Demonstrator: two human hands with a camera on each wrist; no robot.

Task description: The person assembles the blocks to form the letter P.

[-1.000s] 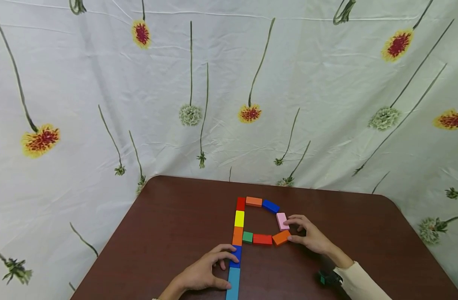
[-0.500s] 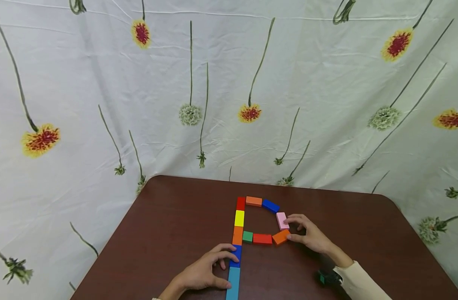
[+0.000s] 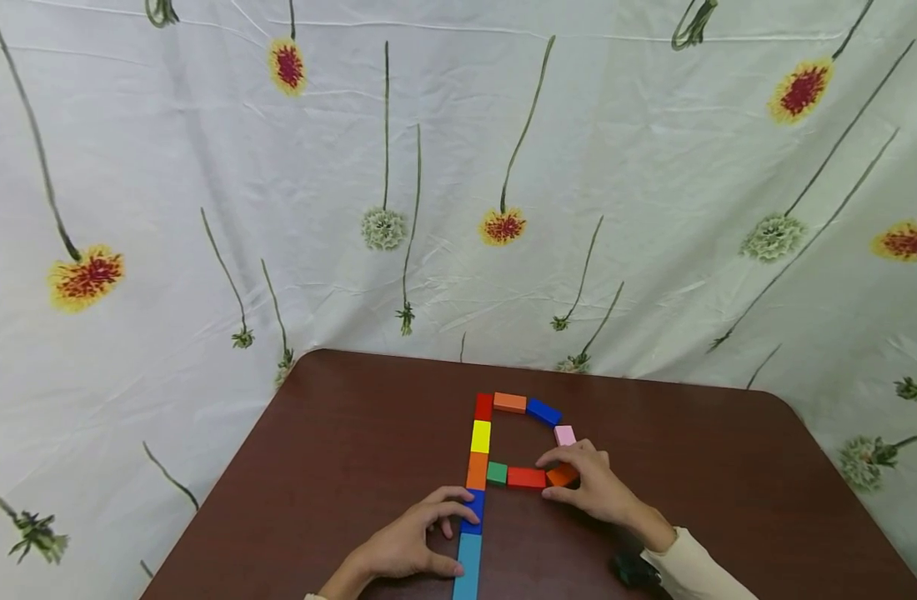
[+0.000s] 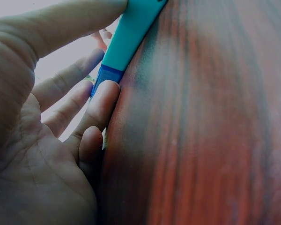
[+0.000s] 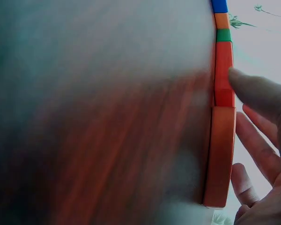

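Observation:
Coloured blocks lie on the brown table, end to end, in a P-like outline. My left hand rests beside the stem; its fingertips touch the blue block and its thumb meets the edge of the light-blue block. Over the lower curve, my right hand has thumb and forefinger loosely spread on either side of the red block's right end. In the right wrist view, that thumb is at the red block's top edge, with the other fingers behind the orange block. My right hand partly hides the pink block.
Further up the stem are an orange block, a yellow block and a red block. A second blue block lies on the upper curve, and a green block joins the lower one. Behind the table hangs a flowered cloth.
My right hand has moved left from the pink and orange blocks to the join of the orange and red ones. My left hand stays where it was; the blocks keep their layout.

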